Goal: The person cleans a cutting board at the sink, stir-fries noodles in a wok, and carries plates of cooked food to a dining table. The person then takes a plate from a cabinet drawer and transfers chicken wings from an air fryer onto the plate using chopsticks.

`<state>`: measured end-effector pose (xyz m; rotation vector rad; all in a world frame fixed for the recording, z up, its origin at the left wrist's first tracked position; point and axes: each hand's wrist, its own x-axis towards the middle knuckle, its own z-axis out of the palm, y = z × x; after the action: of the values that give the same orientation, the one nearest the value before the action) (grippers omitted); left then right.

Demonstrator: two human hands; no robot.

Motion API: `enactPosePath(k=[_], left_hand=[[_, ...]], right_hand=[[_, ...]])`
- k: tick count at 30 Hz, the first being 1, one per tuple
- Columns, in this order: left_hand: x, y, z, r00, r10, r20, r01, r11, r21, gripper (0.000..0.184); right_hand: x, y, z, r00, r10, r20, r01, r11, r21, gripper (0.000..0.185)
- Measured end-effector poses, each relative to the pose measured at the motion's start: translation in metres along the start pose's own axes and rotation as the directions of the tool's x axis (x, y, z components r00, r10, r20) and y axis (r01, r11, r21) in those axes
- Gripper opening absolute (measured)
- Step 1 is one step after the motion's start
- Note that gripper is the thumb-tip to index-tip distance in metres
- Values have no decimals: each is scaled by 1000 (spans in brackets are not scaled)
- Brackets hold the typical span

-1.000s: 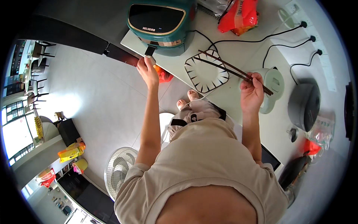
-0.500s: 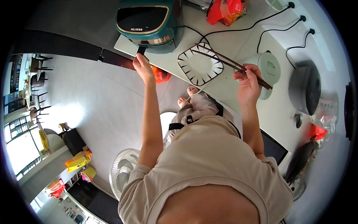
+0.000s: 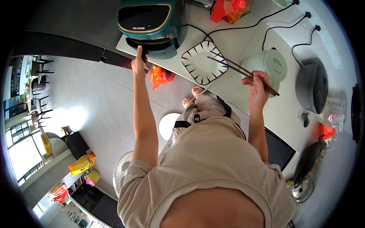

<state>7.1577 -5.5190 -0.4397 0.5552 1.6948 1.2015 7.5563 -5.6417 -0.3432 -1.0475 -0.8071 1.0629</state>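
A green air fryer (image 3: 146, 22) with a dark glossy front panel stands at the worktop's far left. Its drawer (image 3: 159, 50) is pulled partly out, with a dark gap above it; what lies inside is hidden. My left hand (image 3: 139, 62) is closed around the drawer's black handle, thumb on top. On the right, my right hand (image 3: 259, 85) grips a pair of brown chopsticks (image 3: 237, 68), their tips over the right part of a white plate (image 3: 203, 66) with dark stripes round its rim. The plate's middle looks bare.
Behind my right hand stands a pale green kettle (image 3: 274, 66), and further right a dark grey appliance (image 3: 312, 89). Black cords (image 3: 262, 23) run to wall plugs. A red bag (image 3: 228, 10) lies at the back. Below the counter edge hangs an orange-red bag (image 3: 160, 77). A fan (image 3: 123, 169) stands behind my left arm.
My left hand has drawn the air fryer's drawer outward, opening a gap under the panel. The right hand and chopsticks have shifted slightly right and down.
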Motion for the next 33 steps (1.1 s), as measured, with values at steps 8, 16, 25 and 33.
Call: enactPosePath(k=[8, 16, 25, 33], left_hand=[[-53, -59, -34, 968, 217, -126, -234, 962, -142, 46], [-140, -101, -74, 956, 181, -232, -255, 904, -342, 37], [-205, -128, -89, 956, 167, -242, -238, 922, -307, 34], [-228, -107, -67, 937, 199, -286, -256, 950, -177, 46]], right_hand=[[-5, 5, 0, 1000, -22, -14, 22, 1000, -19, 13], [2, 23, 22, 990, 52, 130, -57, 998, 41, 17], [9, 41, 85, 816, 119, 566, -44, 989, -144, 16], [-14, 27, 110, 612, 196, 766, 112, 937, -330, 14]])
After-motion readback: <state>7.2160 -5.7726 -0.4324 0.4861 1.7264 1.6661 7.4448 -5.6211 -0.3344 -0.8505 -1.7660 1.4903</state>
